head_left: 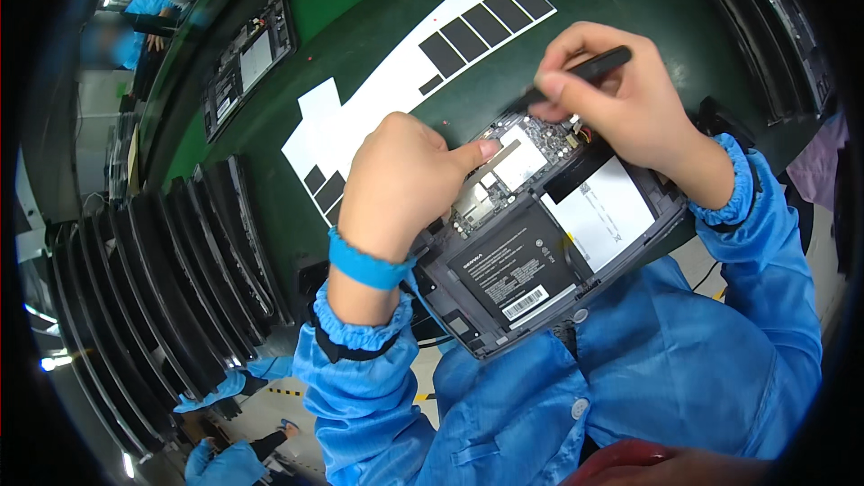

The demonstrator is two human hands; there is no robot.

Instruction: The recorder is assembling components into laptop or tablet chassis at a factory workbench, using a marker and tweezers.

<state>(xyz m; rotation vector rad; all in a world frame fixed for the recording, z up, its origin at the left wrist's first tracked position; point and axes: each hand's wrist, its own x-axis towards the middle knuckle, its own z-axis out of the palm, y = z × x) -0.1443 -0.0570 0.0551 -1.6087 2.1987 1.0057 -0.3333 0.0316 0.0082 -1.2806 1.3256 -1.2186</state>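
An opened, dark tablet-like device (585,292) lies in front of me at the table's near edge, tilted. Its circuit board (531,157) runs along the far side, with a black battery (513,270) and a white-labelled block (600,216) on the near side. My left hand (400,166) is closed over the board's left part, thumb pressed onto it by a grey strip. The curled fingers hide whatever they may pinch. My right hand (621,94) grips a black pen-like tool (601,64) above the board's far edge; motion blurs its tip, so I cannot tell whether it touches.
White sheets with black rectangular stickers (486,22) lie beyond the device on the dark green table (378,13). Another opened device (252,58) is at the far left. Several dark housings (171,270) stand in a row to my left. People in blue (148,13) are farther off.
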